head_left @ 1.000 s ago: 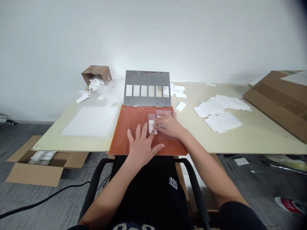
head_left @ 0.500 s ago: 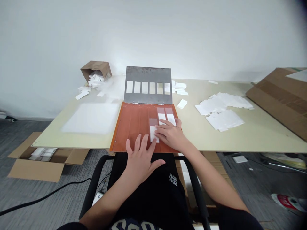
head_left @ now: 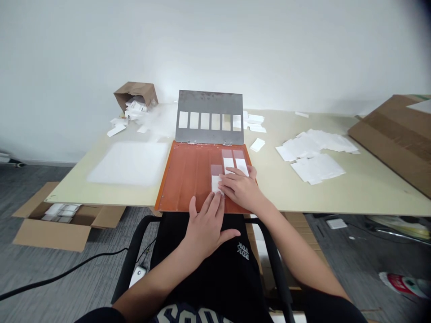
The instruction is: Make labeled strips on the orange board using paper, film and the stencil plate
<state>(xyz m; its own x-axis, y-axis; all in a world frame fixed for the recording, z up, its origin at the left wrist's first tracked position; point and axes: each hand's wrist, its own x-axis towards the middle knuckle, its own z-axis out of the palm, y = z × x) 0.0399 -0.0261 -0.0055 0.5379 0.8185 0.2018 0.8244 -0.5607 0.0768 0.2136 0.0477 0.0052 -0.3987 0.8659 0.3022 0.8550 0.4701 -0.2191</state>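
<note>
An orange board (head_left: 183, 179) lies at the table's front edge, with a grey metal plate (head_left: 210, 101) hinged to its far side and standing raised. The plate has a row of rectangular cut-outs. On the board's right half are three white cards with clear film at their far ends: a nearer card (head_left: 216, 180) and two farther cards (head_left: 228, 163). My left hand (head_left: 206, 224) is open, its fingertips at the nearer card's front end. Fingers extended, my right hand (head_left: 243, 190) rests over the cards, fingertips on the nearer card's right side. It covers parts of the cards.
A translucent white sheet stack (head_left: 129, 163) lies left of the board. White papers (head_left: 316, 154) spread to the right, beside a large cardboard box (head_left: 393, 134). A small carton (head_left: 136, 92) spills white pieces at back left. An open box (head_left: 54, 229) stands on the floor.
My left hand has moved right, bringing its fingertips together at the nearer card's front end. My right hand stays nearly in place. The whole view has shifted slightly.
</note>
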